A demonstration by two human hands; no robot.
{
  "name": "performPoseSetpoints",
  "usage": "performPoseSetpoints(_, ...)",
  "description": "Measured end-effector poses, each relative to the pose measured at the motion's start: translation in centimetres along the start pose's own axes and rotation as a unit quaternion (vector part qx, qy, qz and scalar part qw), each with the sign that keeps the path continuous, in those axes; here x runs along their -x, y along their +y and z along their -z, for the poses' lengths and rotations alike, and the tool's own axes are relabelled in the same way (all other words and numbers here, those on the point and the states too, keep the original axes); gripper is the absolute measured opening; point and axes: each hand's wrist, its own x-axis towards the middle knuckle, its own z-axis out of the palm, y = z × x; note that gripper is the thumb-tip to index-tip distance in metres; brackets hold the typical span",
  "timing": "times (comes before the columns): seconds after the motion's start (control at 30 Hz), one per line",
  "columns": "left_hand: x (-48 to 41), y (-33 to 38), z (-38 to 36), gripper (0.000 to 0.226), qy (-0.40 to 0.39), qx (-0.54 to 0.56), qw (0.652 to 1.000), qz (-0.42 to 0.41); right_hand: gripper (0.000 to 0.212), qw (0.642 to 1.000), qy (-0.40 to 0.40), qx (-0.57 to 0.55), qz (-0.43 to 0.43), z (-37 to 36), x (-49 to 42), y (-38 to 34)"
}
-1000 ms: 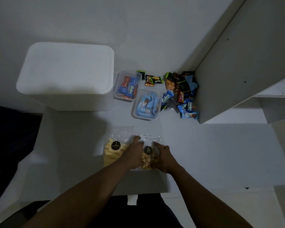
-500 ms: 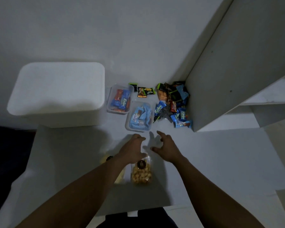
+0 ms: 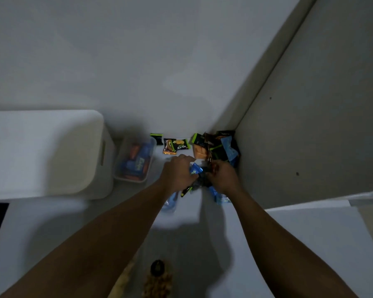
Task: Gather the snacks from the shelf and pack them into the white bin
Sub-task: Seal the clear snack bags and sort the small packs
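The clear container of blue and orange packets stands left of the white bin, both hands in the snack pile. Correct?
No. Head view: the clear container stands right of the white bin; left hand and right hand are in the snack pile.

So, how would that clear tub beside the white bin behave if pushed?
The clear tub probably slides rather than tips: it sits low and wide on the smooth shelf. Its thin-looking walls may flex when gripped; seemingly lidless, it could spill its packets if tilted.
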Motion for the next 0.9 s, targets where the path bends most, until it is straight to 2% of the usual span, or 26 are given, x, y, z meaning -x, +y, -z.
performPoseSetpoints(0.1, -2.2, 0.6, -1.2, 0.055, -0.037, -0.091, 0.995, -0.021, 0.016, 0.997, -0.065, 0.041, -0.005, -1.3, -2.0, 2.0)
performPoseSetpoints(0.2, -3.7, 0.9, -2.3, 0.056, -0.069, -0.158, 0.983, -0.061, 0.026, 0.990, -0.091, 0.108, 0.028, -2.8, -2.7, 4.0)
performPoseSetpoints(0.3, -4.9, 1.4, -3.0, 0.076, -0.117, -0.238, 0.960, -0.088, 0.044, 0.991, -0.043, 0.130, 0.004, -4.1, -3.0, 5.4)
performPoseSetpoints(0.4, -5.7, 1.6, -3.9, 0.090, -0.152, -0.286, 0.943, -0.076, 0.047, 0.982, -0.059, 0.176, -0.044, -4.6, -3.1, 6.1)
performPoseSetpoints(0.47, -5.9, 1.8, -4.3, 0.089, -0.170, -0.275, 0.944, -0.058, 0.051, 0.988, -0.003, 0.144, -0.058, -4.4, -2.5, 6.6)
performPoseSetpoints(0.5, -5.9, 1.9, -4.3, 0.089, -0.176, -0.271, 0.945, -0.053, 0.056, 0.988, 0.049, 0.134, -0.060, -4.3, -2.2, 6.8)
performPoseSetpoints(0.57, -6.0, 2.1, -4.4, 0.084, -0.176, -0.274, 0.944, -0.051, 0.054, 0.980, 0.108, 0.148, -0.082, -4.2, -1.5, 6.7)
performPoseSetpoints(0.63, -6.2, 2.2, -4.3, 0.072, -0.163, -0.272, 0.947, -0.053, 0.050, 0.976, 0.127, 0.145, -0.103, -4.5, -1.7, 6.7)
performPoseSetpoints(0.7, -6.5, 2.2, -3.9, 0.058, -0.146, -0.257, 0.954, -0.053, 0.078, 0.981, 0.068, 0.121, -0.135, -4.7, -1.9, 6.7)
performPoseSetpoints(0.73, -6.6, 2.1, -3.7, 0.050, -0.138, -0.242, 0.959, -0.054, 0.091, 0.981, 0.062, 0.109, -0.148, -4.5, -2.1, 6.6)
performPoseSetpoints(0.77, -6.5, 2.0, -3.5, 0.043, -0.129, -0.226, 0.964, -0.056, 0.096, 0.980, 0.065, 0.100, -0.160, -4.3, -2.1, 6.5)
performPoseSetpoints(0.9, -6.2, 1.6, -2.6, 0.033, -0.079, -0.192, 0.975, -0.083, 0.065, 0.974, 0.090, 0.072, -0.194, -2.6, -2.3, 5.0)
